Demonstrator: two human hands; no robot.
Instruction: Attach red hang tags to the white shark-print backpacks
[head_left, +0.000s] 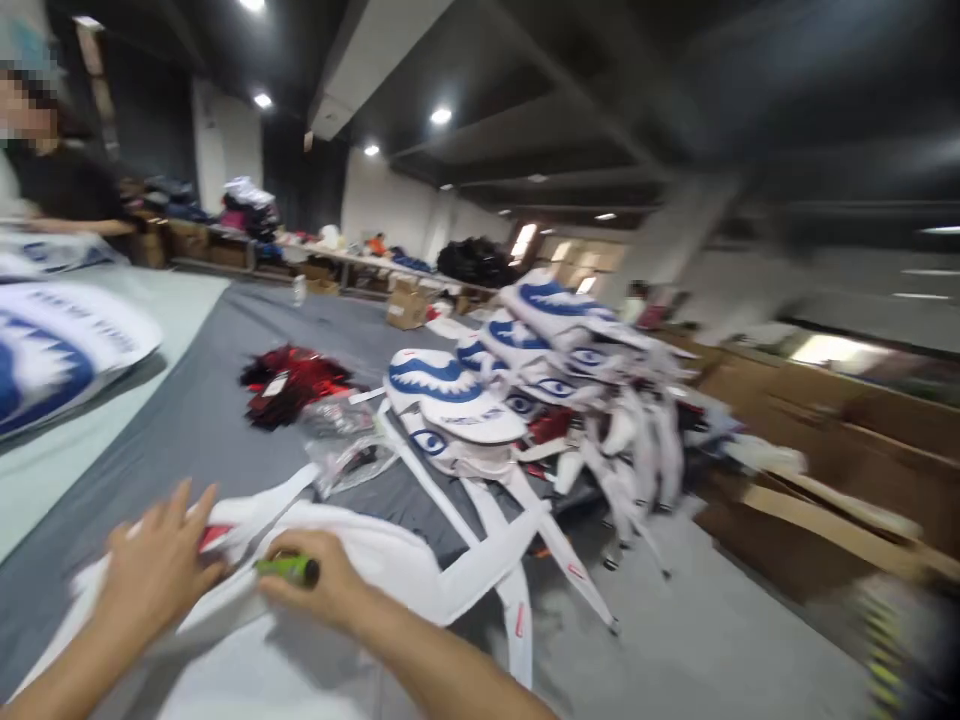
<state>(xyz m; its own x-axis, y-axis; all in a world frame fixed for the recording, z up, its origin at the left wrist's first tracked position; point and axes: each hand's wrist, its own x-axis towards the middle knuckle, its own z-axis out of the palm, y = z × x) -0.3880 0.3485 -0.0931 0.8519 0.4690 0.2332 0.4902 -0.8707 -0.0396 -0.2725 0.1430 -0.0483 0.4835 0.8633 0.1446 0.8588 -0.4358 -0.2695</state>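
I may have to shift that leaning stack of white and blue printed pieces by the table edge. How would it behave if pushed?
The stack already fans sideways, so it would probably slide apart rather than move as one. Its white straps hang limp over the table edge, so the pieces look soft and floppy. Likely light, though blur limits certainty.

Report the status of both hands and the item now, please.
Left hand flat on white fabric garment. Right hand shut on small green cylindrical tool. Stack of white-and-blue printed pieces beyond, apart.
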